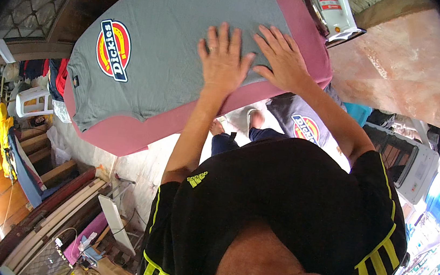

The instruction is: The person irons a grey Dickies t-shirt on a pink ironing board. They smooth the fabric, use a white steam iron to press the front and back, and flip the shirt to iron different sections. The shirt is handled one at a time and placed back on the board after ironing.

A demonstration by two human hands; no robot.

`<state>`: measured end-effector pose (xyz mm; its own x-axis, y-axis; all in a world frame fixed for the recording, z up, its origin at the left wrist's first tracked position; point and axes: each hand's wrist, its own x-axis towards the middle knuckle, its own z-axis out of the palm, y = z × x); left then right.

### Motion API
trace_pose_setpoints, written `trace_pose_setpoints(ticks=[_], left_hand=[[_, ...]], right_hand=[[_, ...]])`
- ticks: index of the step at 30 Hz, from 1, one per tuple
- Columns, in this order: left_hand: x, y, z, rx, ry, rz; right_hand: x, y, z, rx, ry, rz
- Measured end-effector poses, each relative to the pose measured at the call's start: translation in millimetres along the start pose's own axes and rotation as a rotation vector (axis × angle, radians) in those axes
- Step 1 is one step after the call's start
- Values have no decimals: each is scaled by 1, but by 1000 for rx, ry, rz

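A grey T-shirt (166, 39) with a round red, yellow and blue print on it lies spread over a pink-covered ironing board (116, 139). Flat on the cloth near the shirt's hem rests my left hand (222, 64), fingers stretched and holding nothing. Beside it, my right hand (285, 63) also presses down open, fingers spread, close to the hem. At the board's right end stands a white iron (329, 9), apart from both hands.
Below the board's right end lies another dark grey shirt (295, 116) with a similar print. A white stool (34, 101) stands at the left. Lower left are stacked wooden planks (56, 216). A white-framed appliance (402, 158) sits at the right.
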<state>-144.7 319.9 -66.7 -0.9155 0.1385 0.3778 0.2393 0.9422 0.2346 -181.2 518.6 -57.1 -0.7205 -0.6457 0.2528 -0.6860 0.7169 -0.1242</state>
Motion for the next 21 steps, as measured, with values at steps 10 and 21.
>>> trace_pose_setpoints(ticks=[10, 21], left_hand=[[-5, 60, 11, -113, -237, 265], [-16, 53, 9, -198, -293, 449]], right_hand=[[39, 164, -83, -110, 512, 195], [72, 212, -98, 202, 123, 643]])
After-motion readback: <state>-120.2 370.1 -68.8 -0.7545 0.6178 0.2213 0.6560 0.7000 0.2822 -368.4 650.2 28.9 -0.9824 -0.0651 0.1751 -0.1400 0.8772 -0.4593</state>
